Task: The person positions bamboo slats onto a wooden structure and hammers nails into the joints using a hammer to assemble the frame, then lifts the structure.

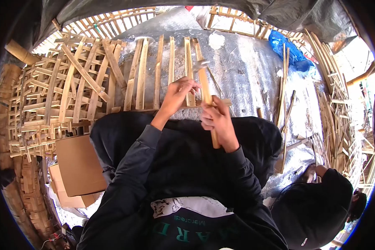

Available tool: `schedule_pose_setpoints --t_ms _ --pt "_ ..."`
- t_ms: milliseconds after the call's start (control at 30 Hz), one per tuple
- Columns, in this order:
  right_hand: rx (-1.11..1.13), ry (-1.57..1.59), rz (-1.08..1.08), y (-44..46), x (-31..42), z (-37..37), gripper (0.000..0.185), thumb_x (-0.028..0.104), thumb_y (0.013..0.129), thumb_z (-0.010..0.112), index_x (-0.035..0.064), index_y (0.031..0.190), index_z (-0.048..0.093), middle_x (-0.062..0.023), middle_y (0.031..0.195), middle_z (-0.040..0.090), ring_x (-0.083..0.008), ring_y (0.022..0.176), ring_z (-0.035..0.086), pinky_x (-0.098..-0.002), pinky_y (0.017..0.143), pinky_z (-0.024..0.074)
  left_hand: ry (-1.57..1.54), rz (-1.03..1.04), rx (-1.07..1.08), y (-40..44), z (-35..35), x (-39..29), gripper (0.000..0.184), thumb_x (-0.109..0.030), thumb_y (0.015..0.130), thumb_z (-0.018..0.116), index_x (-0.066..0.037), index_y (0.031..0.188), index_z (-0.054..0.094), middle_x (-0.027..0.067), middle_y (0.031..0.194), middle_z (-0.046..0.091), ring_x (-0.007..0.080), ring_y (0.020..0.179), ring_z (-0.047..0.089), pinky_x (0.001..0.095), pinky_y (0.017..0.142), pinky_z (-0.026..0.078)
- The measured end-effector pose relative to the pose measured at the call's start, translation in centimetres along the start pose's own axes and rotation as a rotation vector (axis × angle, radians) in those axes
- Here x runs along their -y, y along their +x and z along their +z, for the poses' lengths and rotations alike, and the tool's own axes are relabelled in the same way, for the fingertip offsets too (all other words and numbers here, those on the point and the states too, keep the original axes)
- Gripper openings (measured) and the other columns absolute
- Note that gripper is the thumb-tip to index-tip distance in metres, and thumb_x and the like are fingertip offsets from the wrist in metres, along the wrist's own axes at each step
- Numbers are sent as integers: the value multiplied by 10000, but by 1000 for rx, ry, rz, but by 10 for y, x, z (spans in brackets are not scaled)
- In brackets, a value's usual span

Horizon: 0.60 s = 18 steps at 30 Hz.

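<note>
Here, a hammer [205, 85] is over a row of bamboo slats [158, 71], its wooden handle wrapped in the right hand [219, 120]; the left hand [180, 93] is just beside it, fingers curled, though whether they pinch anything I cannot tell. Beneath the slats lies a silvery sheet [252, 79], with bamboo lattice [53, 89] piled leftward and another person [314, 208] at lower right

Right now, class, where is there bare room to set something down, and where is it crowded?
The widest bare patch is silver sheet between the hammer in the right hand and the loose sticks at right. A narrower one lies between those sticks and the stick pile. Crowded: slatted frames, left; strips before the left hand.
</note>
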State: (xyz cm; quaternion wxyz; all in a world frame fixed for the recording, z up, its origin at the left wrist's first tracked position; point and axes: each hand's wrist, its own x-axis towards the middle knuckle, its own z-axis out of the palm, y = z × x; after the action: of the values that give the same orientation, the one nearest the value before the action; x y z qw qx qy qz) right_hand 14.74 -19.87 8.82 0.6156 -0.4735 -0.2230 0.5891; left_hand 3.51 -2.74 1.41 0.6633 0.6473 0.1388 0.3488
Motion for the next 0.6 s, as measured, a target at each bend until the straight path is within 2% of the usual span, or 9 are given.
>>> schedule_pose_setpoints --t_ms 33,67,133,300,367,400,500,567,600 --pt "-88 -67 -107 -5 2 -1 60 54 1027 542 94 1047 502 63 699 416 -21 521 350 -218 456 268 -37 40 11 -1 2 -3 215 -109 1048 622 63 1069 750 79 1014 685 132 903 658 276 795 536" --pt "-141 -167 -209 -6 6 -7 96 17 1011 548 89 1040 492 58 697 429 -18 519 369 -212 446 282 -38 41 12 -2 2 0 215 -109 1048 622 63 1069 750 79 1014 685 132 903 658 276 795 536" --pt "-264 -235 -303 -10 12 -24 106 10 1009 551 87 1035 484 57 695 435 -17 518 381 -211 437 288 69 -29 -19 -3 2 11 125 -14 989 677 42 1065 758 63 988 692 120 883 657 266 762 535" --pt "-357 -241 -279 -24 19 -55 106 8 988 575 65 999 486 38 666 447 -28 515 411 -235 435 293 136 -67 -42 2 6 12 131 39 938 716 22 1064 745 33 929 692 99 831 650 262 735 530" --pt "-495 -640 -384 -18 5 -73 138 31 962 644 23 957 507 -68 611 500 -145 474 472 -325 448 357 135 -80 -56 5 11 10 140 41 928 724 8 1063 740 24 905 691 94 817 648 262 735 527" --pt "-498 -639 -380 -14 1 -77 138 31 962 644 23 957 507 -68 611 500 -145 474 472 -325 448 357 185 -50 -71 5 12 10 138 36 925 730 -13 1053 736 25 890 692 93 817 647 265 735 526" --pt "-610 -1051 -503 -3 1 -71 219 87 934 731 -30 958 547 -239 644 556 -417 542 546 -453 536 440 255 -35 -85 5 16 13 124 15 924 743 -42 1034 736 32 889 706 97 824 653 277 744 523" --pt "-653 -1100 -540 11 -8 -79 239 108 936 741 -31 956 547 -236 640 559 -421 546 561 -454 536 439 276 -45 -87 6 15 18 109 -2 926 749 -49 1024 738 39 904 718 103 832 660 286 752 522" --pt "-695 -1148 -579 16 -10 -80 261 128 937 752 -32 954 547 -233 636 562 -426 549 576 -455 537 438 450 21 -63 6 13 18 91 -13 922 752 -34 1007 727 51 888 718 125 830 671 297 758 525"
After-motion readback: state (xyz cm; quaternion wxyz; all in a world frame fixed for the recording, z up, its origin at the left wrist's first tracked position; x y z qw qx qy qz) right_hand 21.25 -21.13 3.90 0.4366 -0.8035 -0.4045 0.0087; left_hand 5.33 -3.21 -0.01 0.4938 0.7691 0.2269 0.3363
